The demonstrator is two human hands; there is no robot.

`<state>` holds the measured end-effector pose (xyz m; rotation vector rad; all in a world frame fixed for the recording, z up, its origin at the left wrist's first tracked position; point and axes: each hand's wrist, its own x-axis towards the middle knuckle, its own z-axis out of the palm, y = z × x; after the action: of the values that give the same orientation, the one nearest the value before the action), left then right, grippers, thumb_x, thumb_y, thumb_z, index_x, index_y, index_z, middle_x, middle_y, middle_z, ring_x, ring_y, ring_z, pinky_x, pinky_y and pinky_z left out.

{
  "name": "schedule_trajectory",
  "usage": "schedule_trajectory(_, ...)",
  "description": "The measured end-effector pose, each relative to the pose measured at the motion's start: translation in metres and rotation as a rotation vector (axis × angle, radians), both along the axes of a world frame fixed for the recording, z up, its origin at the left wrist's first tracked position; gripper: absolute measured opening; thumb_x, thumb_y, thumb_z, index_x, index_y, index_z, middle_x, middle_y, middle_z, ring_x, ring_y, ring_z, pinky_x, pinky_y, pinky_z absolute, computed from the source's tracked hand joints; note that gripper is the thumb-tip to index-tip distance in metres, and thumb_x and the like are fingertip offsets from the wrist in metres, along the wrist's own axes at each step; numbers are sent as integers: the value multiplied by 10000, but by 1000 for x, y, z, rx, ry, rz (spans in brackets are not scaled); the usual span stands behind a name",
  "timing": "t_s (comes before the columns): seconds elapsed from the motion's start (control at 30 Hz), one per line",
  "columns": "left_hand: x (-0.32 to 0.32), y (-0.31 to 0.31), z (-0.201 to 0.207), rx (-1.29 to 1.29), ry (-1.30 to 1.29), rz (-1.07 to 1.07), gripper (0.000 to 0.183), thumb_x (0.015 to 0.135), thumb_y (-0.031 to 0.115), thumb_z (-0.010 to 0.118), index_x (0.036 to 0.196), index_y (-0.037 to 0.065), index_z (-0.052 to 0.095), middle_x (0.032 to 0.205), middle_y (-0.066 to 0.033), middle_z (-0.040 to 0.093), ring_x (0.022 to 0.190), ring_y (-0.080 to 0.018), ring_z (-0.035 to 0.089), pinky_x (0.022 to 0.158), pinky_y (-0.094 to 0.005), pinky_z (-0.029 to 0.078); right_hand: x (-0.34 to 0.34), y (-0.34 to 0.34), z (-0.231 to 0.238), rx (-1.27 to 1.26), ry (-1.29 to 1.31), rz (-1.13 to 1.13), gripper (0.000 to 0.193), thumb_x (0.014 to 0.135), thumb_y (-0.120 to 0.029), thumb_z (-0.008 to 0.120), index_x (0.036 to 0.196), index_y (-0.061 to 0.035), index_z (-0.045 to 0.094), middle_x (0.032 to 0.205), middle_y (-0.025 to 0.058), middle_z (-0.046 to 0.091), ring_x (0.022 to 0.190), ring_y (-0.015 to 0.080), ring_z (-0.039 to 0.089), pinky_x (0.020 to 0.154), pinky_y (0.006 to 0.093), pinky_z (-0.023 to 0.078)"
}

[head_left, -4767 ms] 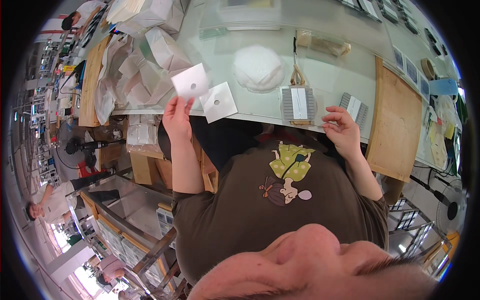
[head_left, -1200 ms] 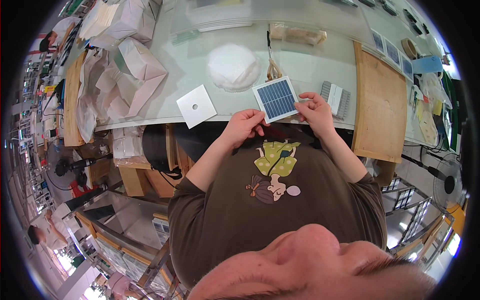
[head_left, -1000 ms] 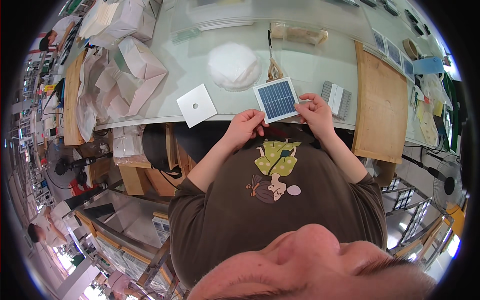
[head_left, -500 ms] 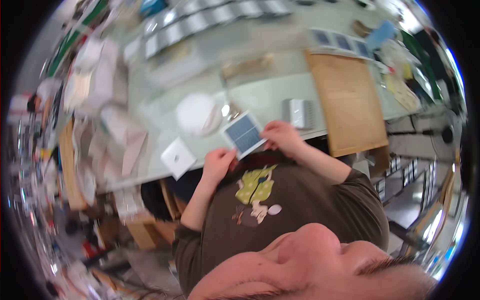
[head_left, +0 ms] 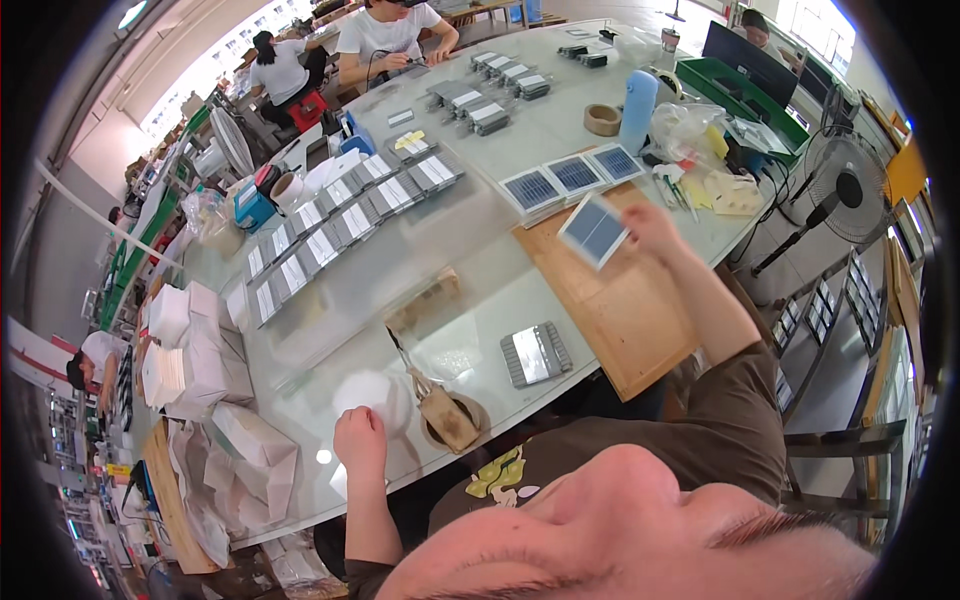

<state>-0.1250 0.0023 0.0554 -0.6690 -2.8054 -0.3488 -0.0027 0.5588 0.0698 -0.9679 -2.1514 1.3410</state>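
Observation:
A small blue solar panel with a white border is gripped at its right edge by my right hand. It is tilted above the upper part of a wooden board, just short of several similar panels in a row at the board's far edge. My left hand is curled closed beside a round white pad near the table's front edge; whatever its fingers may hold is hidden. A tan block rests on a round dish to its right. Farther right lies a grey ribbed stack.
Rows of grey ribbed pieces cover the far left of the table. White boxes and crumpled paper lie at left. A blue bottle, a tape roll and plastic bags stand far right. A co-worker sits across the table.
My right hand has carried the panel away from my body, up and right over the board. My left hand has let go of the panel and moved left toward the white pad. The view has shifted.

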Motion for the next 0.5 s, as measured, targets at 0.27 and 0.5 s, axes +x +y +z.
schedule_trajectory(0.27, -13, 6, 0, -289, -61, 48, 124, 790, 163, 594, 743, 66, 655, 774, -110, 619, 722, -312, 611, 642, -429, 497, -63, 181, -44, 27, 0, -320, 160, 860, -179, 628, 950, -51, 660, 732, 74, 648, 586, 159, 580, 534, 298, 473)
schedule_trajectory(0.5, -15, 3, 10, -188, -199, 69, 155, 740, 202, 606, 720, 58, 658, 774, -136, 627, 746, -329, 614, 664, -439, 486, -87, 112, -53, 809, -42, -300, 175, 871, -205, 616, 946, -49, 642, 854, 109, 642, 764, 268, 606, 696, 338, 490)
